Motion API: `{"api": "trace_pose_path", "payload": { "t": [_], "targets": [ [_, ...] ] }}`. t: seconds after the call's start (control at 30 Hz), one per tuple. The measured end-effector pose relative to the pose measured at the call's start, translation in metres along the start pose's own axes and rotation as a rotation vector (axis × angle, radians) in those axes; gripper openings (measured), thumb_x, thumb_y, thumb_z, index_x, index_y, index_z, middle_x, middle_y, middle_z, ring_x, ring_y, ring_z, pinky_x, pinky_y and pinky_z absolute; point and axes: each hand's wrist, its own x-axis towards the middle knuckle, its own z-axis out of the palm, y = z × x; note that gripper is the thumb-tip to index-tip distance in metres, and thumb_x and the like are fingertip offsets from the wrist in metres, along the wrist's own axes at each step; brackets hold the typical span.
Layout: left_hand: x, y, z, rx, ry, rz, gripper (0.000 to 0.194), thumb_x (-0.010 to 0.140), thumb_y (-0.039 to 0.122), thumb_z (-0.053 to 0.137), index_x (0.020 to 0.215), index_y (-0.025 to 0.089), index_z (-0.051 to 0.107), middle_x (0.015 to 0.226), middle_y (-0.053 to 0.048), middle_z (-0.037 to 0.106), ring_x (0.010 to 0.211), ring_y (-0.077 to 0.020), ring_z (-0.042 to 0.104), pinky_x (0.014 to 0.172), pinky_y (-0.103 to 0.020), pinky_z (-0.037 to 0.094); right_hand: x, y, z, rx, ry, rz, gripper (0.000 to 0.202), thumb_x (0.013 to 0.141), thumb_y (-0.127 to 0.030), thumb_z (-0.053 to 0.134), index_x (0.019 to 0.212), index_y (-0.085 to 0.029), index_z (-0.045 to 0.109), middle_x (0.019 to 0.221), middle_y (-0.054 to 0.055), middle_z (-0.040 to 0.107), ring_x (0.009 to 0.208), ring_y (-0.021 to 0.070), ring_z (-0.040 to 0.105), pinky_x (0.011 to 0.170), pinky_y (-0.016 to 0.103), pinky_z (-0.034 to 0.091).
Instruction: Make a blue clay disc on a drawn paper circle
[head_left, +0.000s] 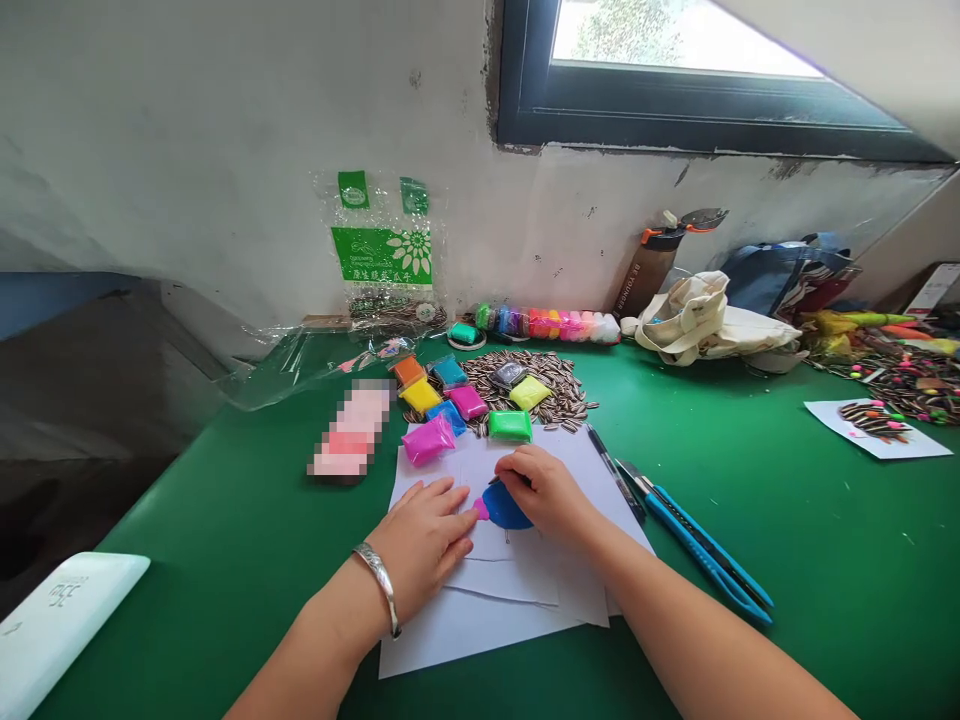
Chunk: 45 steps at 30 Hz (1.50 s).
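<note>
Several white paper sheets (495, 625) lie stacked on the green table. On the top one is a flat blue oval shape (508, 508) with a small pink piece (481, 509) at its left end. My left hand (431, 535) rests flat on the paper, fingers spread, the fingertips close to the pink piece. My right hand (541, 492) is over the upper right of the blue shape, its fingers pinched together. A small dark tip, perhaps a seed, shows at the fingertips; most of it is hidden.
Behind the paper, colored clay packets (429, 441) lie on striped seeds (562, 385). A blue cutter (705, 550) and black pen (615, 472) are at right, a white device (75, 620) at left. Further back stand a bottle (649, 275) and a cloth bag (697, 320).
</note>
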Motion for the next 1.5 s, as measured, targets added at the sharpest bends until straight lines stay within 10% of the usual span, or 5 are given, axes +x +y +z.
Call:
{"api": "trace_pose_path", "payload": {
  "t": [1.5],
  "targets": [
    [-0.007,-0.005,0.028,0.121,0.043,-0.056,0.061,0.086,0.049,0.050,0.140,0.025,0.035,0.146,-0.010,0.036,0.134,-0.0313,0.029,0.107,-0.055,0.021,0.001,0.003,-0.005,0.125,0.068,0.066,0.016,0.082,-0.014,0.052,0.081,-0.021,0.067,0.077,0.002,0.067,0.075,0.0154,0.059,0.070,0.026,0.043]
  ]
}}
